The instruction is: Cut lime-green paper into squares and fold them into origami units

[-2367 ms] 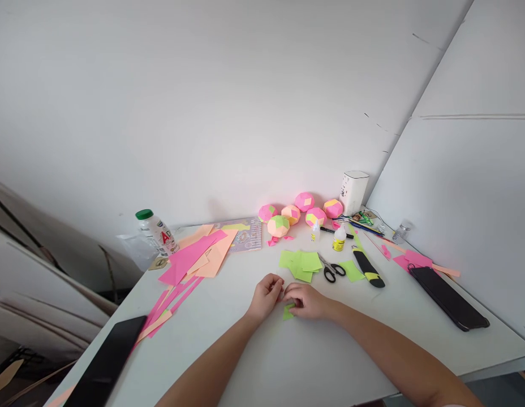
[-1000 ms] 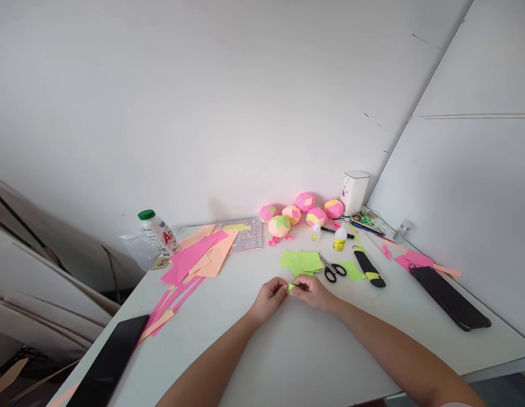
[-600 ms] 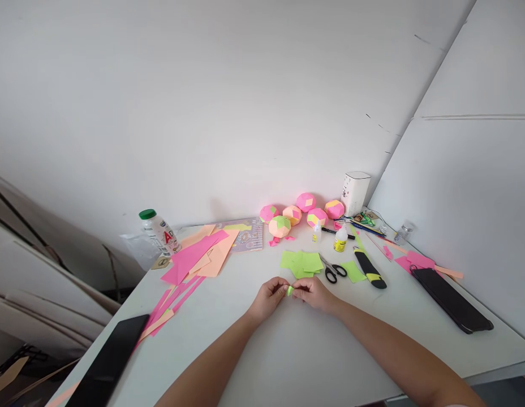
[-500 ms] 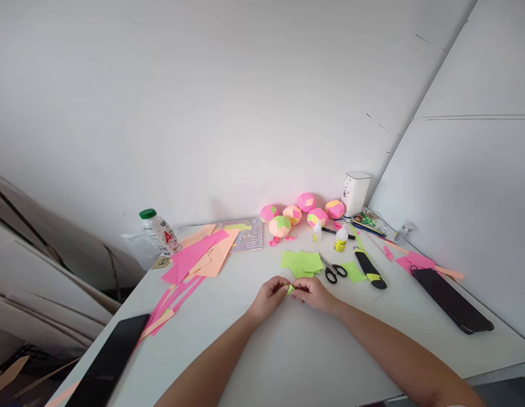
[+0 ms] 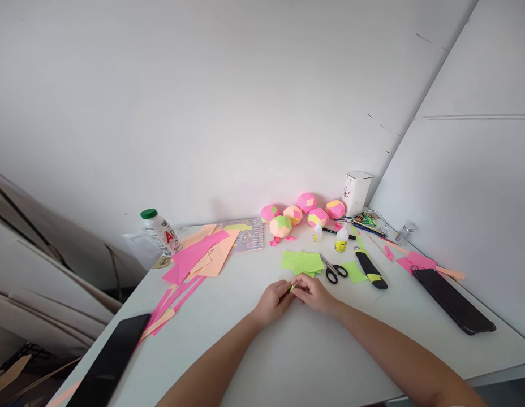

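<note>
Between my fingertips is a small green paper piece (image 5: pixel 292 288), mostly covered by the fingers. My left hand (image 5: pixel 273 302) pinches it from the left and my right hand (image 5: pixel 314 295) from the right, the two hands touching or nearly so. Just beyond them lie several green paper squares (image 5: pixel 302 262), overlapping. Black-handled scissors (image 5: pixel 334 270) rest beside these squares, with another green paper square (image 5: pixel 354 272) to their right. Farther right is a black and yellow utility knife (image 5: pixel 371 271).
Several pink, peach and green paper balls (image 5: pixel 307 202) sit by the wall, near two glue bottles (image 5: pixel 341 239) and a white container (image 5: pixel 356 193). Pink and peach paper (image 5: pixel 198 257) and a white bottle (image 5: pixel 160 232) are left. Dark flat objects lie at both sides, including a black case (image 5: pixel 453 299).
My fingers have drawn closer together around the green paper piece, so less of it shows. The things on the table stay in place.
</note>
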A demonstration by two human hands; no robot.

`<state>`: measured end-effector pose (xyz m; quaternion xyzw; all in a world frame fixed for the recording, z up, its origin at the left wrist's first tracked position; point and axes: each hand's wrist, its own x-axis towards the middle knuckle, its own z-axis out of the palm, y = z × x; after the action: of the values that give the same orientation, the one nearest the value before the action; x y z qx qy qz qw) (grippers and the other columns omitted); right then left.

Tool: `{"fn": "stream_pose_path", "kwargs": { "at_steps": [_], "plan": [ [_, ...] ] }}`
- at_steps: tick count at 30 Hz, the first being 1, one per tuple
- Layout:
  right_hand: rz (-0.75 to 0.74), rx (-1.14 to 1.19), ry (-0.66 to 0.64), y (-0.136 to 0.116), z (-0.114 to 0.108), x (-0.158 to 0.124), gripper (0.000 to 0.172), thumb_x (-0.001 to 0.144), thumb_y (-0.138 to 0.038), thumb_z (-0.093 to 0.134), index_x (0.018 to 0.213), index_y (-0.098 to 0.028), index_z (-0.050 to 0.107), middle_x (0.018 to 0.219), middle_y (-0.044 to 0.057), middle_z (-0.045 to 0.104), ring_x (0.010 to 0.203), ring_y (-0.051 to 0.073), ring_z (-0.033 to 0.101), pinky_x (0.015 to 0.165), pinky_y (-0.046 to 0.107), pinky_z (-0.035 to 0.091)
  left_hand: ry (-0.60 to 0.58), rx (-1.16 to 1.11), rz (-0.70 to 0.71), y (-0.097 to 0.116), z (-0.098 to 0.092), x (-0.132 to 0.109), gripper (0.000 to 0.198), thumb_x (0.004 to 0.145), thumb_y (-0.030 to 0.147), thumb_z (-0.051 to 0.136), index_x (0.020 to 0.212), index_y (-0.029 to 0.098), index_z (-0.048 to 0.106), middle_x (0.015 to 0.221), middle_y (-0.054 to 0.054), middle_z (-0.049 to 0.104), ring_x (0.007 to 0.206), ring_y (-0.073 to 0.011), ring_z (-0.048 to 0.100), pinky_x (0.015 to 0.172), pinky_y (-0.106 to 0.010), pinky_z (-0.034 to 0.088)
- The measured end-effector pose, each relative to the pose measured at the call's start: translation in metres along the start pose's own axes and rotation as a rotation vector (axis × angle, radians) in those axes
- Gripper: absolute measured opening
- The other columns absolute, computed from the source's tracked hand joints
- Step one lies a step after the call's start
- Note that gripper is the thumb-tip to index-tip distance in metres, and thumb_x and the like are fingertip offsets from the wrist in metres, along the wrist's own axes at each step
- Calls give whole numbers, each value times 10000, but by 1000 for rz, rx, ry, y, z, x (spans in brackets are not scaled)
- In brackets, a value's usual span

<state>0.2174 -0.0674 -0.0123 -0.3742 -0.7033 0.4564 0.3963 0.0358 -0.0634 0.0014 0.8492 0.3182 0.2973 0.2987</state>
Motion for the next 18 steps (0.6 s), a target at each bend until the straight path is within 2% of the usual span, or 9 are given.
{"fn": "stream_pose_path", "kwargs": {
  "at_steps": [5, 18],
  "plan": [
    [19, 9, -16, -1, 0, 0, 153, 860, -350, 534, 870, -211, 468, 646, -32, 559, 519, 120, 499, 534, 256, 411, 14, 13, 5, 0, 1, 0, 245, 902, 192, 370, 794, 175, 589, 716, -23, 526, 675, -148, 502, 634, -253, 408],
    [59, -18, -11, -1, 0, -1, 132, 838, -307, 549, 859, -220, 451, 642, -36, 564, 529, 127, 506, 541, 260, 412, 13, 52, -15, 0, 3, 1, 225, 867, 140, 376, 762, 181, 571, 686, -15, 524, 666, -149, 499, 624, -251, 392]
  ]
}}
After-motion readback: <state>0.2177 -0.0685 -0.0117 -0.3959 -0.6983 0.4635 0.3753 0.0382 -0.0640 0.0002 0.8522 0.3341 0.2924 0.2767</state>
